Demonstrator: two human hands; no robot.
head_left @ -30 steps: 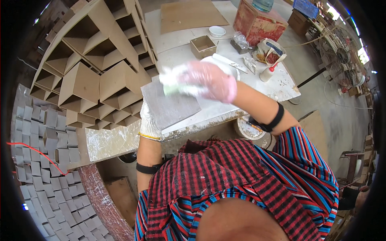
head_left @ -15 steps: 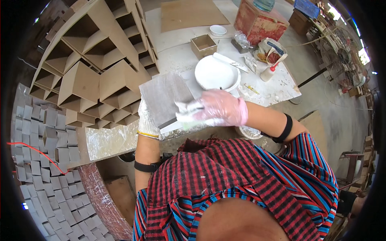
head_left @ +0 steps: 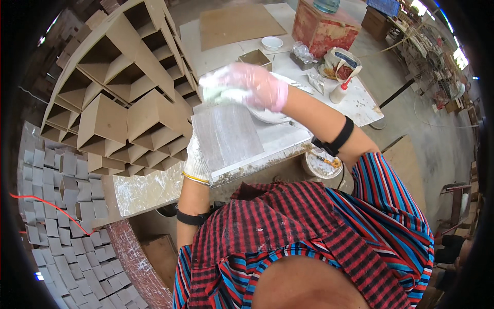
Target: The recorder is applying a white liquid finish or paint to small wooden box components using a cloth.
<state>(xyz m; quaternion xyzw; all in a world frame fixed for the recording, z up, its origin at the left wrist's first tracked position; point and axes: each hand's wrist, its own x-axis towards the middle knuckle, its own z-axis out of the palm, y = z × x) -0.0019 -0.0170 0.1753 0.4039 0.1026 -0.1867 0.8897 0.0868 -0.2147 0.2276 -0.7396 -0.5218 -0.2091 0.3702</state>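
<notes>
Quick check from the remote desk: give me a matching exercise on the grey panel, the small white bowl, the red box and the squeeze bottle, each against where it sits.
Things:
1 grey panel
2 small white bowl
3 red box
4 squeeze bottle

Places:
A far end of the table, its top cut by the picture's upper edge
B under the right hand, gripped by the left hand
C beside a brown board
D right of the right forearm

Pairs: 1-B, 2-C, 3-A, 4-D

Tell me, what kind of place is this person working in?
Probably a small craft workshop where panels get glued or coated. A stack of open wooden box shapes stands beside the glue-smeared worktable, a squeeze bottle sits on it, and the gloved right hand wipes a grey panel.
</notes>
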